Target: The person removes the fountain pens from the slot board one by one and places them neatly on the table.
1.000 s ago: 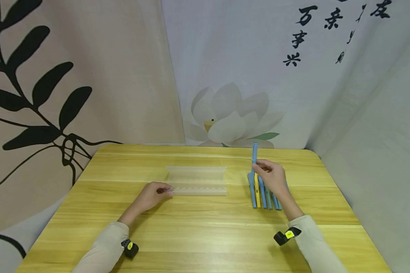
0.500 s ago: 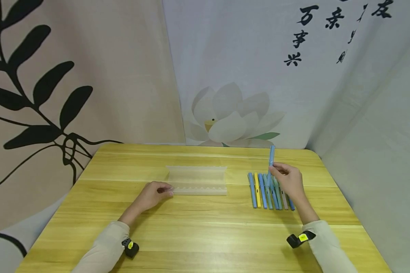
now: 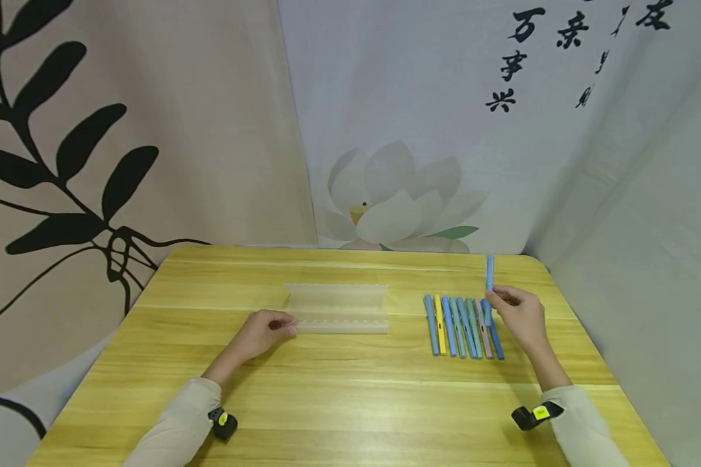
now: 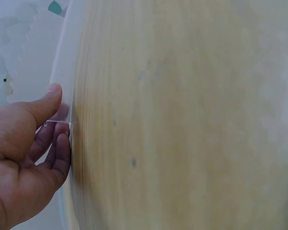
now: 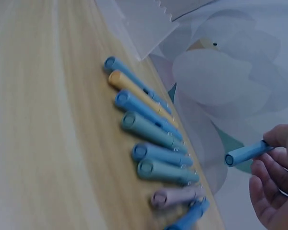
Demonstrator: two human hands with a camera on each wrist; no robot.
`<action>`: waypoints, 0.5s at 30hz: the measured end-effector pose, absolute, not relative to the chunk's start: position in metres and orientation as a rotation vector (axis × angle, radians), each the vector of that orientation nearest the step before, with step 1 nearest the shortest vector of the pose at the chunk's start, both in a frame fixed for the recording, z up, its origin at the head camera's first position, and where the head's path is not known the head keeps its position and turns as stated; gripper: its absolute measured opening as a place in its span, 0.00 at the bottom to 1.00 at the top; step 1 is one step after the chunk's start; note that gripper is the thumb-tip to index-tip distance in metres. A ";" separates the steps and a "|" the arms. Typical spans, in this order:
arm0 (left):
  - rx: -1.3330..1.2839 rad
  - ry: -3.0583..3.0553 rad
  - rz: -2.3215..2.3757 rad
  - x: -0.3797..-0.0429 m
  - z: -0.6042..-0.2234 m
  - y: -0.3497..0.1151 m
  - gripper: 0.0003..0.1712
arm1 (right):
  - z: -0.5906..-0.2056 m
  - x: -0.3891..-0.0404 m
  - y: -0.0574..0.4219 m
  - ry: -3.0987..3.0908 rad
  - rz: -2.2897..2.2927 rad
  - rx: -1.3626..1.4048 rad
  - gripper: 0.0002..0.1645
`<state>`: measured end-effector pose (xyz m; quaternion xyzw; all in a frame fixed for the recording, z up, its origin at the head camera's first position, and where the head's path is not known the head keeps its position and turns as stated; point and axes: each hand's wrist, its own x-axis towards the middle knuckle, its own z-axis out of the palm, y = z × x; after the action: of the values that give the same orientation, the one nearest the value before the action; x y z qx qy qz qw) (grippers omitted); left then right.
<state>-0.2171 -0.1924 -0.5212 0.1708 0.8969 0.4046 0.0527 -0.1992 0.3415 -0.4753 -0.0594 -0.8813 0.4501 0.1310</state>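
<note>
In the head view my right hand pinches a light blue pen upright above the right end of a row of pens. The right wrist view shows this pen between thumb and fingers, its round end toward the camera. Several blue and green pens, one yellow pen and one greyish-pink pen lie side by side below. My left hand pinches the left end of a clear plastic rack with a notched strip. In the left wrist view its thumb lies on top of the rack's edge.
The wooden table reaches back to a printed cloth with leaves, a lotus and black characters. Another pale cloth hangs along the right side. The rack stands left of the pen row.
My right hand has carried the light blue pen rightward over the row, from its left end to its right end. The left hand and the rack have stayed in place.
</note>
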 end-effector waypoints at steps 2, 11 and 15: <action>0.514 2.724 1.232 -0.217 -0.521 -0.193 0.14 | -0.478 -0.197 0.346 -2.578 1.277 -0.177 0.29; 0.536 2.722 1.235 -0.217 -0.522 -0.194 0.15 | -0.488 -0.189 0.365 -2.638 1.166 -0.195 0.27; 0.537 2.722 1.234 -0.217 -0.522 -0.194 0.15 | -0.491 -0.188 0.371 -2.684 1.121 -0.241 0.28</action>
<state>-0.2169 -0.1936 -0.5216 0.1767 0.8952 0.4059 0.0526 -0.1879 0.3709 -0.4915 -0.0820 -0.9139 0.3818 0.1110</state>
